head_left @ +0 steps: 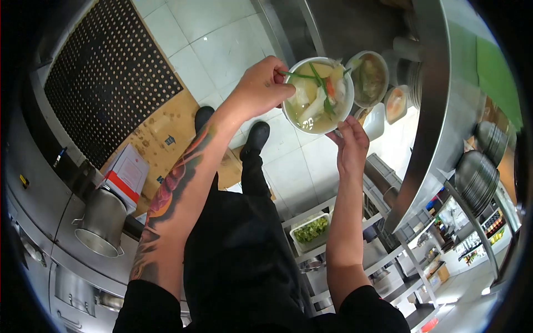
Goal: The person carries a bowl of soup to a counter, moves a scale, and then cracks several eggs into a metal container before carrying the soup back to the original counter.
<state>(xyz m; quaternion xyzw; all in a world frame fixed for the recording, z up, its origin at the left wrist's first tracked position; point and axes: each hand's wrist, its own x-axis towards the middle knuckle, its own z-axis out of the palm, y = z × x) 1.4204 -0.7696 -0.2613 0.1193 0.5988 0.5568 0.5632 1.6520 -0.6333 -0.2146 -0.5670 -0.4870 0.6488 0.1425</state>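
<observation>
A white bowl (318, 95) of pale broth with vegetable pieces and green stalks is held in the air above a tiled floor (222, 39). It is just beside a steel table (433, 111) carrying a second bowl (371, 77). The tattooed left hand (261, 86) grips its far rim, and the right hand (351, 147) steadies its near edge with straightened fingers. A metal pot (102, 219) stands far left.

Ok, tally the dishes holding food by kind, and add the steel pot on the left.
Soup bowls: 2
Small dish with orange filling: 1
Tray of greens: 1
Steel pot: 1
Total: 5
</observation>
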